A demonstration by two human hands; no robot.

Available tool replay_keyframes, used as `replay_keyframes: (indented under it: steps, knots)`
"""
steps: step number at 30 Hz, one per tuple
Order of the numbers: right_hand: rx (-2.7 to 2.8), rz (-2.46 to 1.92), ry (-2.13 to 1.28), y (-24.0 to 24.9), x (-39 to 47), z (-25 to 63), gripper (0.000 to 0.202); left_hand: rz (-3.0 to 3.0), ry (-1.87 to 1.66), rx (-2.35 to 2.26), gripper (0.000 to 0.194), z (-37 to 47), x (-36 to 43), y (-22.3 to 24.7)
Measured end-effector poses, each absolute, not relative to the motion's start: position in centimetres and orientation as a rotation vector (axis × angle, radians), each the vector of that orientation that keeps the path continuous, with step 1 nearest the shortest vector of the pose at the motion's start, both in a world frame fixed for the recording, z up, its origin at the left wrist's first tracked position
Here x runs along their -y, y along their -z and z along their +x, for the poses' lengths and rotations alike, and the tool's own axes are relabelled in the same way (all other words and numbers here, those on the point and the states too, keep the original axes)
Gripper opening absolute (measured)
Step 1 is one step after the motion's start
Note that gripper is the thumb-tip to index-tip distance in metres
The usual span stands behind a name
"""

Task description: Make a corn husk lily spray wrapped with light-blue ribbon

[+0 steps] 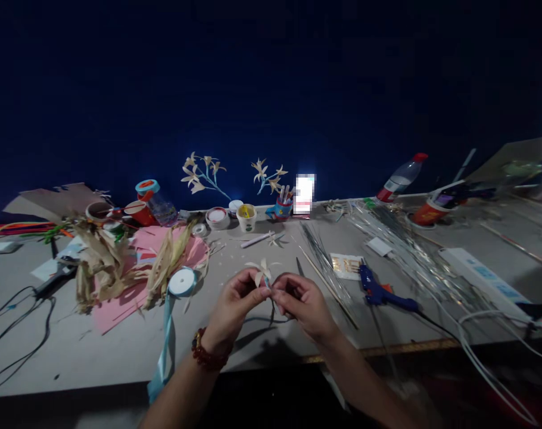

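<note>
Two hands are pinching a small husk flower [262, 271] above the table's near edge.
Left hand [233, 307] and right hand [303, 305] are meeting fingertip to fingertip at its base, petals already fanning out, stem seemingly unfinished; blue ribbon spool [181, 282] is lying just left, loose husks [105, 262] are waiting, finished flower sprigs [203, 173] are standing behind.

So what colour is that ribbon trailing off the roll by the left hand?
Light blue: the ribbon hangs from its roll over the table edge, clearest in the head view.
</note>
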State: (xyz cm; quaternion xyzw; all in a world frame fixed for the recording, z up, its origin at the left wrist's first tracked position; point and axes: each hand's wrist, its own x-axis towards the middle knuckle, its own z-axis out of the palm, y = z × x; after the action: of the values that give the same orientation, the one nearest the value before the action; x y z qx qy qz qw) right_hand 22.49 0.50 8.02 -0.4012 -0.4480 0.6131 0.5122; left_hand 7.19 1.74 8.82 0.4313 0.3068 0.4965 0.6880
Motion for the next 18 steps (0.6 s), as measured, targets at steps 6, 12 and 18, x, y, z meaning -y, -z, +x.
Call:
replay_keyframes:
  steps: [6,12,18]
  knots:
    - [1.087,-0.984,-1.657,-8.7,-0.75,22.85,0.028,0.934,-1.114,-0.739,0.015,6.94,-1.57,-9.23]
    - [0.933,-0.904,-1.871,-8.95,-0.75,22.84,0.033,0.912,-1.107,-0.677,0.014,7.14,-1.59,-9.4]
    - [0.907,-0.87,-1.878,-8.74,-0.39,22.67,0.03,0.886,-1.059,-0.626,0.016,6.88,-1.67,-9.47]
